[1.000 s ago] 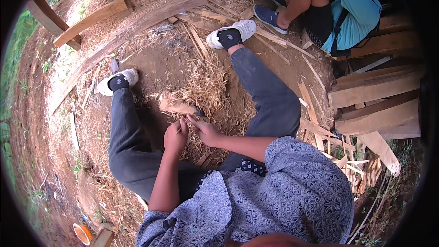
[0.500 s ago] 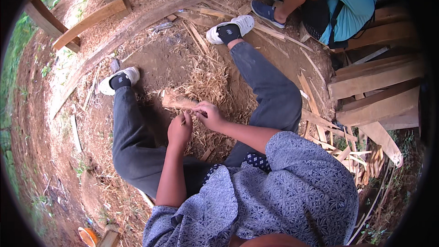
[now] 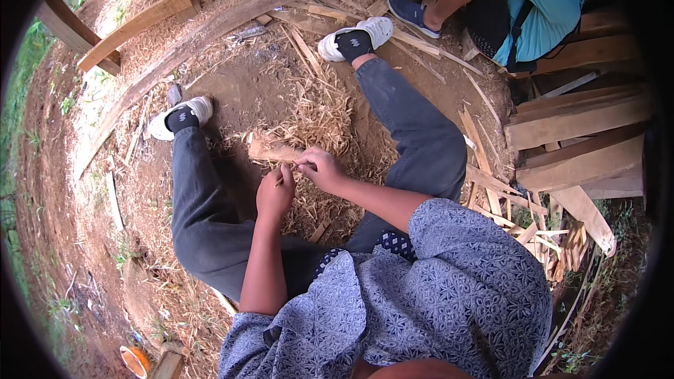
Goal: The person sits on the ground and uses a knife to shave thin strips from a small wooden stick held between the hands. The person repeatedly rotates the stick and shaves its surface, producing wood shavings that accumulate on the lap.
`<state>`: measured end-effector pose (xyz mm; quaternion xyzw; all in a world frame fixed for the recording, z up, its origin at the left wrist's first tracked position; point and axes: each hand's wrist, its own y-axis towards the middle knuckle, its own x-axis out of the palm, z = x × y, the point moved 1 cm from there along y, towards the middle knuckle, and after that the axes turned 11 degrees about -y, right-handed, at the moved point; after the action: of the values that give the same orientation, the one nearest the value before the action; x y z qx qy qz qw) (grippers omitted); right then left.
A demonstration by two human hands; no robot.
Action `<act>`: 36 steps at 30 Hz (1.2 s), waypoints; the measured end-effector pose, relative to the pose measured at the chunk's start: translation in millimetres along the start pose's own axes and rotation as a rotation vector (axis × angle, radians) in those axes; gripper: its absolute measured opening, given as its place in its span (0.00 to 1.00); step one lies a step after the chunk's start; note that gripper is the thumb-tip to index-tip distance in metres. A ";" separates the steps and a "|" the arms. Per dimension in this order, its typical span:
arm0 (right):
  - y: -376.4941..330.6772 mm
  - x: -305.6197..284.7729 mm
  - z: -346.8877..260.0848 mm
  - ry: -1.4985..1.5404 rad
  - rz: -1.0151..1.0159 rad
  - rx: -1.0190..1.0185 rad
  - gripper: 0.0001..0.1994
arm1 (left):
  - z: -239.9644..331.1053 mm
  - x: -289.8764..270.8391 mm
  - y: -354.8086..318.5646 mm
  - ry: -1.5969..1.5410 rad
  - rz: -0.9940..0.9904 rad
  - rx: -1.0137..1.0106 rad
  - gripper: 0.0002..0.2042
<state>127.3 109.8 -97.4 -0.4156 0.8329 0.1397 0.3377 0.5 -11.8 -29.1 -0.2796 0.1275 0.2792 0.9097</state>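
My left hand (image 3: 274, 195) is closed, and the end of a thin wooden stick (image 3: 280, 181) shows between its fingers. Close beside it on the right, my right hand (image 3: 321, 170) is closed too, its fingertips nearly meeting the left ones. Something small and dark shows at the right fingers, too small to name. Just past both hands is a flat, pale piece of wood (image 3: 270, 150); whether it touches the right hand I cannot tell. Curled wood shavings (image 3: 323, 123) are heaped beyond and beneath the hands, between my spread legs.
Long planks (image 3: 210, 31) and strips lie across the ground ahead. A wooden frame (image 3: 137, 31) stands far left. Stacked boards (image 3: 579, 123) and split sticks (image 3: 562, 249) are on my right. Another person in a blue shirt (image 3: 547, 17) sits far right. An orange object (image 3: 135, 361) lies lower left.
My left hand has risen slightly and come closer to the right fingertips. The right hand has shifted only a little. The view has tilted slightly.
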 end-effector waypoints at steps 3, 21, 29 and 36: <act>3.5 4.6 14.1 -0.040 0.003 -0.040 0.09 | -1.4 0.4 0.8 0.018 0.016 0.007 0.23; 7.7 6.9 20.3 -0.120 -0.003 0.034 0.10 | 7.7 8.3 1.4 0.145 0.037 0.056 0.22; 0.3 -0.9 -4.5 -0.171 -0.041 -0.014 0.14 | 9.0 6.3 0.9 0.134 0.047 0.063 0.23; -2.4 -1.4 -25.9 -0.042 -0.011 -0.151 0.13 | 2.5 3.7 -0.7 0.100 0.095 0.107 0.23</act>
<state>118.2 95.9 -77.3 -0.4412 0.8106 0.2089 0.3235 4.1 -9.3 -28.2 -0.2380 0.2004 0.3007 0.9015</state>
